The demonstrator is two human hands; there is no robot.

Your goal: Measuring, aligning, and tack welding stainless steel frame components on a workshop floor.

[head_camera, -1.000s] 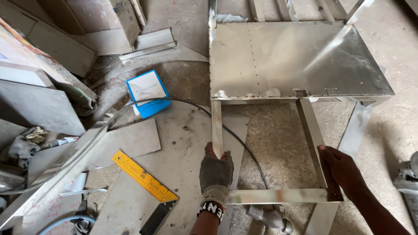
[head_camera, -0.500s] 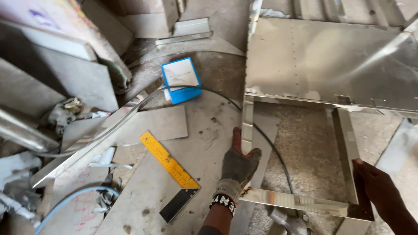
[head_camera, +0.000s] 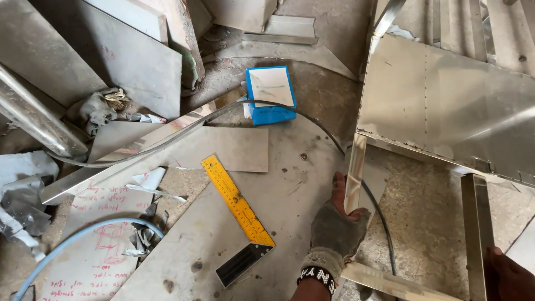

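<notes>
A shiny sheet-metal frame (head_camera: 446, 106) with a flat riveted panel lies on the floor at the right. My left hand (head_camera: 337, 226), in a grey fingerless glove with a beaded wristband, grips the frame's left leg (head_camera: 355, 173). Only part of my bare right hand (head_camera: 510, 276) shows at the bottom right corner, against the frame's right leg (head_camera: 477, 234); its grip is mostly cut off by the picture's edge. A lower crossbar (head_camera: 390, 283) joins the two legs near my wrists.
A yellow try square (head_camera: 237, 206) with a black handle lies left of my left hand. A blue and white box (head_camera: 271, 95) sits further up. A black cable (head_camera: 329, 139) curves past the leg. Metal sheets, scraps and a light blue hose (head_camera: 72, 234) crowd the left side.
The view has swung left and drawn closer, so the frame now sits at the right edge. My left hand stays on the left leg; my right hand has slipped mostly out of view.
</notes>
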